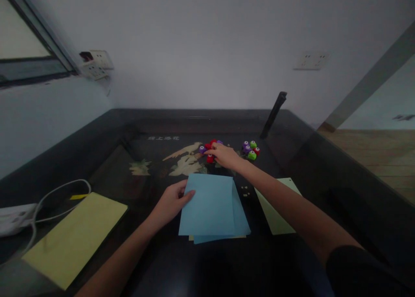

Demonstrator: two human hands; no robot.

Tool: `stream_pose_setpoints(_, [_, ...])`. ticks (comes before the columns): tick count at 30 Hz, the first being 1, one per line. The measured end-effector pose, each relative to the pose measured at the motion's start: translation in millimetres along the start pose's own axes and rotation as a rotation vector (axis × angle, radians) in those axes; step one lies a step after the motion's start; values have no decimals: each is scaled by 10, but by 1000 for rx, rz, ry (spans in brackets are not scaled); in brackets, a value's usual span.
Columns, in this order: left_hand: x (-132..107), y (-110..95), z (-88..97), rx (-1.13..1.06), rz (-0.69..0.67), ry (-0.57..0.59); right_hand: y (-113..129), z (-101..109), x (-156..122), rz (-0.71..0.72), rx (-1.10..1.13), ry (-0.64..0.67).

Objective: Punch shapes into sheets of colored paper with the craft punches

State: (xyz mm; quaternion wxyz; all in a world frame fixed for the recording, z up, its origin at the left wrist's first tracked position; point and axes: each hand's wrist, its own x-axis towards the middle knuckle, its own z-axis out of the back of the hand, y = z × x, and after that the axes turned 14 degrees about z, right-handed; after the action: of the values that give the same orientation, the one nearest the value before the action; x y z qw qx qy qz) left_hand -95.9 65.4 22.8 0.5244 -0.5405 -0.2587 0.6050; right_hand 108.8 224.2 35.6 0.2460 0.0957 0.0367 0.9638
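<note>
The stack of light blue paper sheets (210,206) lies at the centre of the frame, slightly fanned so that a lower sheet shows along its right and bottom edges, with a sliver of yellow beneath. The left hand (171,202) closes on the stack's left edge, thumb on top and the other fingers tucked under or against the side. This looks like a steadying pinch that keeps the loose sheets from sliding on the glossy surface.

Just above centre, the right hand (225,155) stretches forward, palm down, onto a cluster of small red and purple plastic punches (207,146). Its fingertips rest among them and the pieces peek out to the left of and below the fingers. Whether it has gripped one I cannot tell, since the hand covers the contact.

A second cluster of purple, green and red punches (250,150) sits just right of that hand, apart from it. Tiny pale paper scraps (245,191) dot the surface beside the forearm. A pale green sheet (279,210) lies partly under that arm, and a large yellow sheet (76,236) sits at lower left.

All of it rests on a dark glossy table (129,128). A white power strip (14,219) lies at the left edge, and a black bar (274,114) leans at the back, right of centre
</note>
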Motion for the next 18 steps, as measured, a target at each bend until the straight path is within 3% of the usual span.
stream_pose_setpoints(12, [-10,3,-45,24,-35,24,-28,-51,-101,49,34,154])
stream_pose_setpoints(18, [-29,-18,-56,49,-29,17,-99,94,-224,82,182,158])
